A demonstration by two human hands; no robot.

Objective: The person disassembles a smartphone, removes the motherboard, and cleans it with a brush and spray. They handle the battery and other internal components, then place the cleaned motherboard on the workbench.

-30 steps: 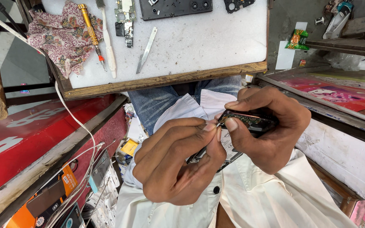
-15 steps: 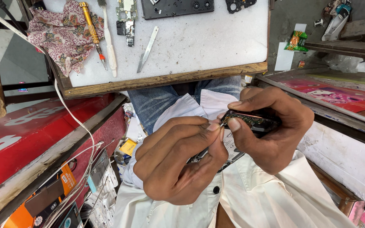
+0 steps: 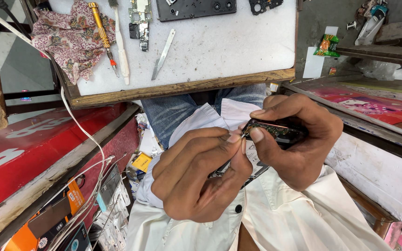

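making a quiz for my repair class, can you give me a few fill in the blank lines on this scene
1. The right hand pinches a small dark ____ part, which the left hand meets at its end.
2. On the white board, the screwdriver has a ____ handle.
3. The crumpled cloth lies at the board's ____ end in this view.
4. The person wears a ____ shirt.

Missing words: phone; yellow; left; white

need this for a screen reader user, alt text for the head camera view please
Two bare hands work close together over a lap: the right hand grips a small dark device while the left hand pinches at its edge. Beyond lies a white worktable with a screwdriver and floral cloth.
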